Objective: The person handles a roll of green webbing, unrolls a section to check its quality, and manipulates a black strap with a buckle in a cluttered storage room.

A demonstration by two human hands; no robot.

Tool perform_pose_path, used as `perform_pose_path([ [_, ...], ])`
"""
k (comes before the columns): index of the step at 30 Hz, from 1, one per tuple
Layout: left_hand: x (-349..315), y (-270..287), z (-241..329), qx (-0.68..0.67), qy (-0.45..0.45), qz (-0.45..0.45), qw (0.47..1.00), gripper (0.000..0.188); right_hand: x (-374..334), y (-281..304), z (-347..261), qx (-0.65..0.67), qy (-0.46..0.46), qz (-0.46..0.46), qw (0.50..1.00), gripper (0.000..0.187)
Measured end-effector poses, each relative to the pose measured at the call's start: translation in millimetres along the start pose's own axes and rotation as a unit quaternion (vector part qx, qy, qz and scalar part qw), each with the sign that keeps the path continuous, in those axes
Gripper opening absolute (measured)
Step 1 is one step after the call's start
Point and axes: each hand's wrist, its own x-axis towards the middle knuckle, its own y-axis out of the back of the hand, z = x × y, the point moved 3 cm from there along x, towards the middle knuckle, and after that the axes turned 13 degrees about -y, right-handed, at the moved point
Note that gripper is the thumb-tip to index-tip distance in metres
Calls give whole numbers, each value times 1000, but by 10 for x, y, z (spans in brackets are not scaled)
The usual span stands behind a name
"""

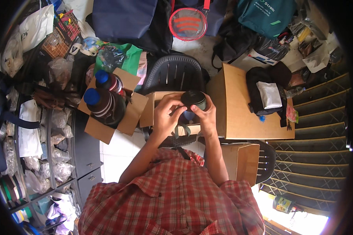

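In front of my chest, both hands are raised over an open cardboard box on a black chair. A dark, short cylinder with a flat black top is between them; its exact kind does not show. My right hand wraps its right side, thumb pressed on the near face. With bent fingers and thumb, my left hand pinches at its left edge. Below the cylinder, something bluish shows partly inside the box, mostly hidden by my hands. A dark strip hangs over the box's near side.
To the left, another open carton holds large dark bottles with blue caps. A wooden table stands at right, bearing a black bag and a white packet. Shelves with plastic-wrapped goods line the left; bags fill the far side.
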Motion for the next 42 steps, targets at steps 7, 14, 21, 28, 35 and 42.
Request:
perform_pose_path([
  [7, 32, -83, -17, 68, 52, -86, 993, 14, 86, 317, 112, 102, 21, -58, 993, 65],
  [14, -103, -412, -103, -74, 204, -101, 971, 30, 139, 628, 304, 243, -57, -221, 943, 70],
  [21, -165, -900, -144, -143, 159, -8, 977, 12, 203, 982, 189, 267, -72, -188, 942, 61],
  [28, -177, -1299, -177, 106, 11, -23, 994, 13, 164, 1330, -58, 21, 1, -108, 994, 70],
  [35, -57, -1664, -17, 259, -100, -136, 951, 15, 276, 1912, 9, 103, -53, -144, 983, 66],
  [42, -135, -1931, 17, 237, 23, -177, 955, 14, 493, 2290, 124, 53, -50, -281, 957, 85],
])
